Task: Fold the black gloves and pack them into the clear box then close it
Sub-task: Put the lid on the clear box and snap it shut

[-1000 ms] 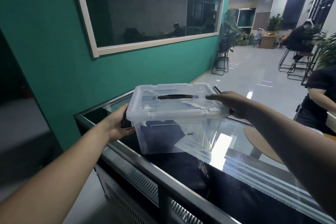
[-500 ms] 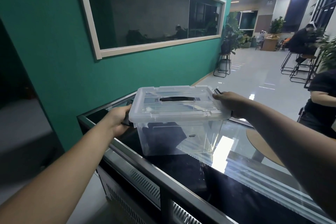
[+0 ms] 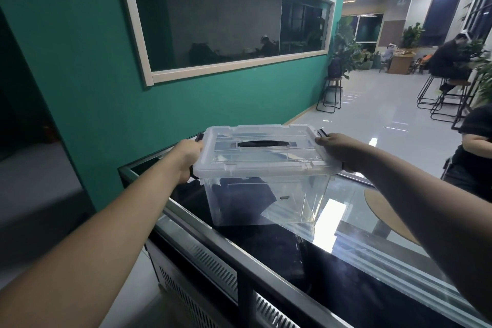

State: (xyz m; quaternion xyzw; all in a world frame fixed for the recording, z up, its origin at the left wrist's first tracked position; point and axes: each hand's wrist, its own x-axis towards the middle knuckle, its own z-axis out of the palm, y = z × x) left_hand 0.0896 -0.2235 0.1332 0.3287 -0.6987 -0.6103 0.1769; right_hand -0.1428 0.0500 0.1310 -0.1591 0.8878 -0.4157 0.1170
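Observation:
A clear plastic box (image 3: 298, 200) stands on a dark glass-topped counter (image 3: 346, 274). Its clear lid (image 3: 269, 162), with a black handle (image 3: 263, 144) in the middle, lies on top of it. Dark folded gloves (image 3: 242, 198) show through the box wall on the inside left. My left hand (image 3: 186, 158) grips the black latch (image 3: 198, 138) on the box's left end. My right hand (image 3: 339, 150) is curled over the lid's right edge at the right black latch (image 3: 320, 132).
A teal wall with a long window runs along the left. The counter's metal front edge (image 3: 239, 255) runs diagonally below the box. A person in black (image 3: 474, 152) sits at the right by a round wooden table (image 3: 383, 210). Stools and plants stand further back.
My left hand has moved up from the box's left wall to the left latch. My right hand has shifted a little along the lid's right edge. The box stays in place.

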